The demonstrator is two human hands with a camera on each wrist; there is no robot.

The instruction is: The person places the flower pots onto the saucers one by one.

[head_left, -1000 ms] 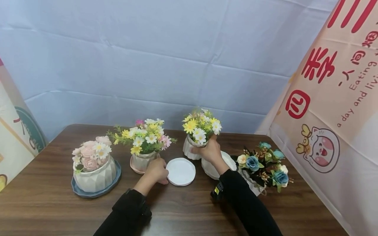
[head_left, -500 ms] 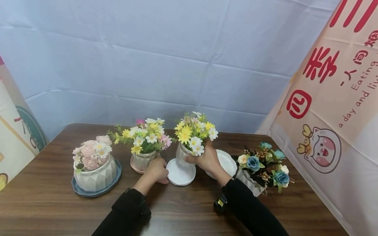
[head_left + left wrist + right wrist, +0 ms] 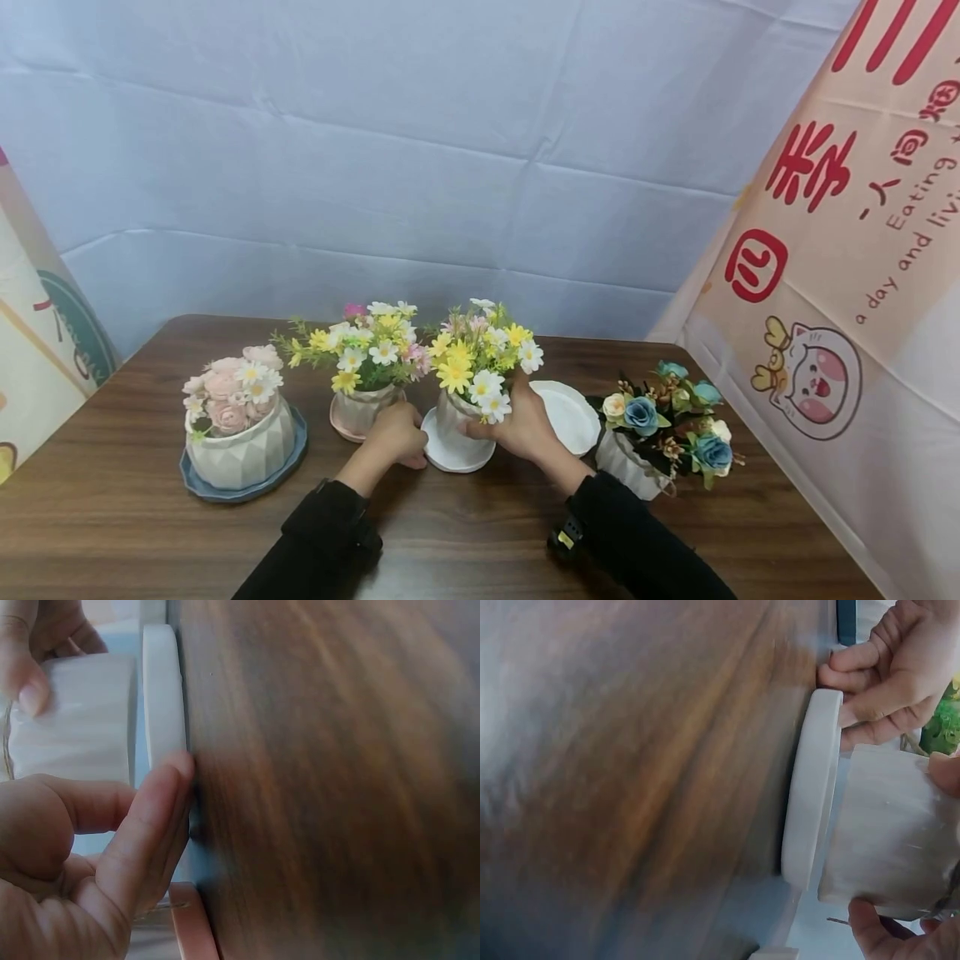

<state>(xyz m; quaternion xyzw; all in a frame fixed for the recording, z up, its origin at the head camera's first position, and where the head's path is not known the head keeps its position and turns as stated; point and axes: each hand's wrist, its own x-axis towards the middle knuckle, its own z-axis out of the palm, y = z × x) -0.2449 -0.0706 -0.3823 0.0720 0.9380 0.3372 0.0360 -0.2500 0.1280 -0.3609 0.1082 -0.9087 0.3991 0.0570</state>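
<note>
In the head view my right hand [image 3: 527, 423] grips a small white flower pot [image 3: 452, 414] filled with yellow and white daisies [image 3: 476, 358]. The pot is over a round white saucer [image 3: 459, 461]; a narrow gap shows between pot base [image 3: 881, 832] and saucer rim [image 3: 810, 795] in the right wrist view. At the saucer's left edge my left hand [image 3: 392, 435] pinches the rim, with fingertips [image 3: 169, 784] low against the table in the left wrist view. Partly hidden behind that hand, another daisy pot [image 3: 365, 408] stands on a pink saucer [image 3: 345, 429].
Pink roses in a faceted white pot [image 3: 243, 446] sit on a blue saucer [image 3: 296, 454] at left. Right of my right hand lies another white saucer [image 3: 573, 417]. Beyond it, a pot [image 3: 630, 467] of blue roses leans over on the wooden table [image 3: 465, 542].
The daisy pot in my right hand has moved left and towards me, from behind the saucers to over the middle white saucer. My left hand has stayed at that saucer's edge.
</note>
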